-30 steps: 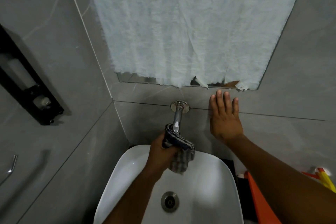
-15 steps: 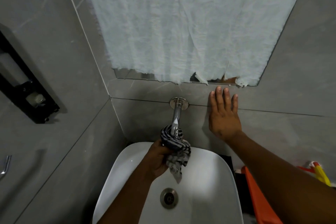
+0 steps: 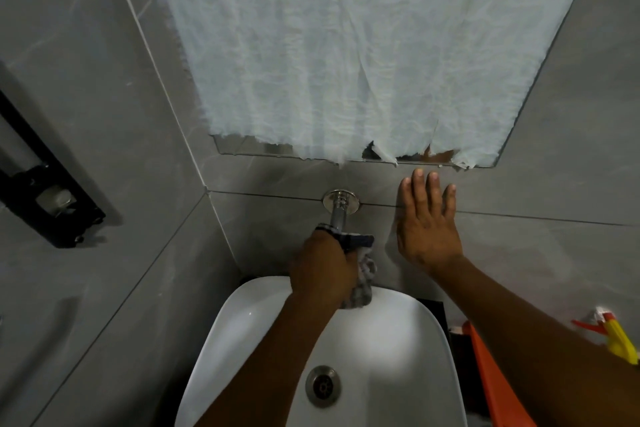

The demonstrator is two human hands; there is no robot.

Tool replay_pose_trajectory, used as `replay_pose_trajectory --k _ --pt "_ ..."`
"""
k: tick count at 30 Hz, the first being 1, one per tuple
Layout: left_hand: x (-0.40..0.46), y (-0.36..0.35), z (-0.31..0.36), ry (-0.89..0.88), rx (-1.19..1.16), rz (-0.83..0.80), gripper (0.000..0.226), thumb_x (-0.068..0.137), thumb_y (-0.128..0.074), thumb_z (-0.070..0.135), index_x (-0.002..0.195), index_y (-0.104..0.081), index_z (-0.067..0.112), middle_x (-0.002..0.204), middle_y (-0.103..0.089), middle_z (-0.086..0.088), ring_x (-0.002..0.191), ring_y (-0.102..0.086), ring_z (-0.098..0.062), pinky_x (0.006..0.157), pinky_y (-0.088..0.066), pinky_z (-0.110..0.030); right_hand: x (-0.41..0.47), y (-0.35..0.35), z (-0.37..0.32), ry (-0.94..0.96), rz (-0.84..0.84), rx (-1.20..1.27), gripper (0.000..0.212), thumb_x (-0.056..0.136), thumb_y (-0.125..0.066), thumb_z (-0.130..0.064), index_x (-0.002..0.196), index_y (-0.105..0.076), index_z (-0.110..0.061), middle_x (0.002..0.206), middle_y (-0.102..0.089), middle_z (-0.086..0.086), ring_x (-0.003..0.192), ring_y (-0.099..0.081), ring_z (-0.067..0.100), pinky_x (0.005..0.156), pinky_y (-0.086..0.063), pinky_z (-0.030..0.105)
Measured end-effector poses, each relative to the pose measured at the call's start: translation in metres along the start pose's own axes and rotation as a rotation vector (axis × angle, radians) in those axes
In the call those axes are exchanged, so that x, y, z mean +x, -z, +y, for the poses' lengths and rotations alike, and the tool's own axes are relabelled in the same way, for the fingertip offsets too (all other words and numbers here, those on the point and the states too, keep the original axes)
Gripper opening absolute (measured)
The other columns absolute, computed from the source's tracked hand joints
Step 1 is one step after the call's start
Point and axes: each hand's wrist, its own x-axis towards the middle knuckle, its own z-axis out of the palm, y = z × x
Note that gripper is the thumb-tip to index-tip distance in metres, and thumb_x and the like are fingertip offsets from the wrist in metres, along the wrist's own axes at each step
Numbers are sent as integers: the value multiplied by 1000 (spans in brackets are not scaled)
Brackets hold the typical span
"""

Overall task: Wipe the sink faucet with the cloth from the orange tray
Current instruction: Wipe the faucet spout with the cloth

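In the head view your left hand has its fingers wrapped around the cloth, bunched on the faucet above the sink, while your right hand presses flat on the wall, fingers nearly together.
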Motion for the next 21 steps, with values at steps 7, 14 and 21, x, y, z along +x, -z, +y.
replay_pose_trajectory --k 7,14,21 --pt "66 27 46 125 11 -175 39 97 -53 31 125 -64 6 126 -67 -17 114 -65 -33 104 -51 -47 1 -7 0 1 33 -10 81 85 -50 -30 152 -12 -4 160 -3 15 148 9 31 117 10 55" --pt "74 19 30 181 -498 -155 12 83 -75 25 82 -67 15 88 -74 -9 78 -72 -24 75 -60 -34 1 0 -6 -4 -33 -29 83 87 -51 -27 153 -7 -2 161 1 17 148 13 35 116 16 57" --pt "38 -2 -12 103 -483 -68 33 89 -66 37 108 -66 10 92 -70 -4 71 -65 -10 56 -49 -25 -2 8 -6 -22 -138 -74 92 86 -46 -24 149 19 -6 154 35 15 141 38 35 115 17 59"
